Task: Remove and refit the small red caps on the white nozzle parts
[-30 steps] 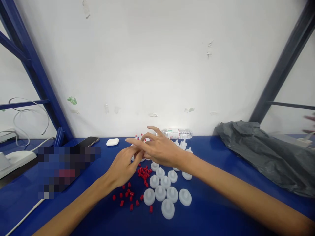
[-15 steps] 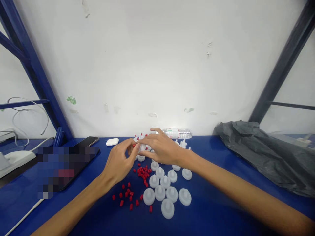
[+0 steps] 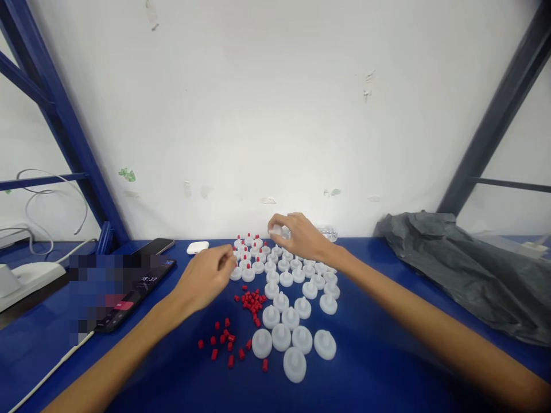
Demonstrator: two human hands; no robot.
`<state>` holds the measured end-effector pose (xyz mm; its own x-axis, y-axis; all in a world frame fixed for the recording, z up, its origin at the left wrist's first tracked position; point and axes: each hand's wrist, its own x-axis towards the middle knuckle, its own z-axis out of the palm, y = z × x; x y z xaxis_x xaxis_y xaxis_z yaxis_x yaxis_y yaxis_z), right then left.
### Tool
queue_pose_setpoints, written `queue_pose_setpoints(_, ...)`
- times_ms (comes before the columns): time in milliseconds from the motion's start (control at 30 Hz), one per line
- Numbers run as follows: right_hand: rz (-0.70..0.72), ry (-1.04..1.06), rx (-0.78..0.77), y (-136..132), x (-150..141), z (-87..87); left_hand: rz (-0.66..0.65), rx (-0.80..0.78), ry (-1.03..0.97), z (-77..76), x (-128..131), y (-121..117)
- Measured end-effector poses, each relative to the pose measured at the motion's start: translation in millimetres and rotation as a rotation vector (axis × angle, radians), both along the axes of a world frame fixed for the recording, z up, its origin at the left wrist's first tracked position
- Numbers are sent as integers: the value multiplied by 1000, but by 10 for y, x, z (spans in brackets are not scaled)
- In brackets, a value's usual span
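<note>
Several white nozzle caps (image 3: pixel 284 310) stand in rows on the blue table (image 3: pixel 379 367). A few at the back carry red tips (image 3: pixel 248 237). Loose red tips (image 3: pixel 252 301) lie in two small scatters to the left of the caps. My right hand (image 3: pixel 297 234) is raised over the back rows, its fingers pinched on a white cap (image 3: pixel 276 230). My left hand (image 3: pixel 205 276) hovers just left of the caps with its fingers curled; what they hold, if anything, is hidden.
A clear plastic bottle (image 3: pixel 328 233) lies against the wall behind my right hand. A white earbud case (image 3: pixel 197 248) and two phones (image 3: pixel 133 292) lie at the left, with white cables (image 3: pixel 43 201) beyond. A crumpled grey plastic bag (image 3: pixel 469 269) fills the right side.
My hands have parted. The right one lifted towards the back with a white cap. The left one drew back to the left, which uncovered the back rows of caps.
</note>
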<state>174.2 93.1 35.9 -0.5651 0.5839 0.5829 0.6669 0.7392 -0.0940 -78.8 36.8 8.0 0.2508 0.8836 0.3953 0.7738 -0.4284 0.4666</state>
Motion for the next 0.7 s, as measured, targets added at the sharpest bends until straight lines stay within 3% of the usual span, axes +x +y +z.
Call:
queue_pose_setpoints(67,107,6,-88,-70,-62,7,13,-9,224,-37,-5,1)
queue_pose_setpoints(167,259,15,-196,-142,-148,-20,-53,-66,357,-94,7,-7)
queue_pose_setpoints(433,308,-132,-282,-140,-209,-135,-172,-147,364,-120,11,-13)
queue_pose_setpoints(700,267,-208,-276,-161,-287,-260,-221,-194,370,-104,33,-37)
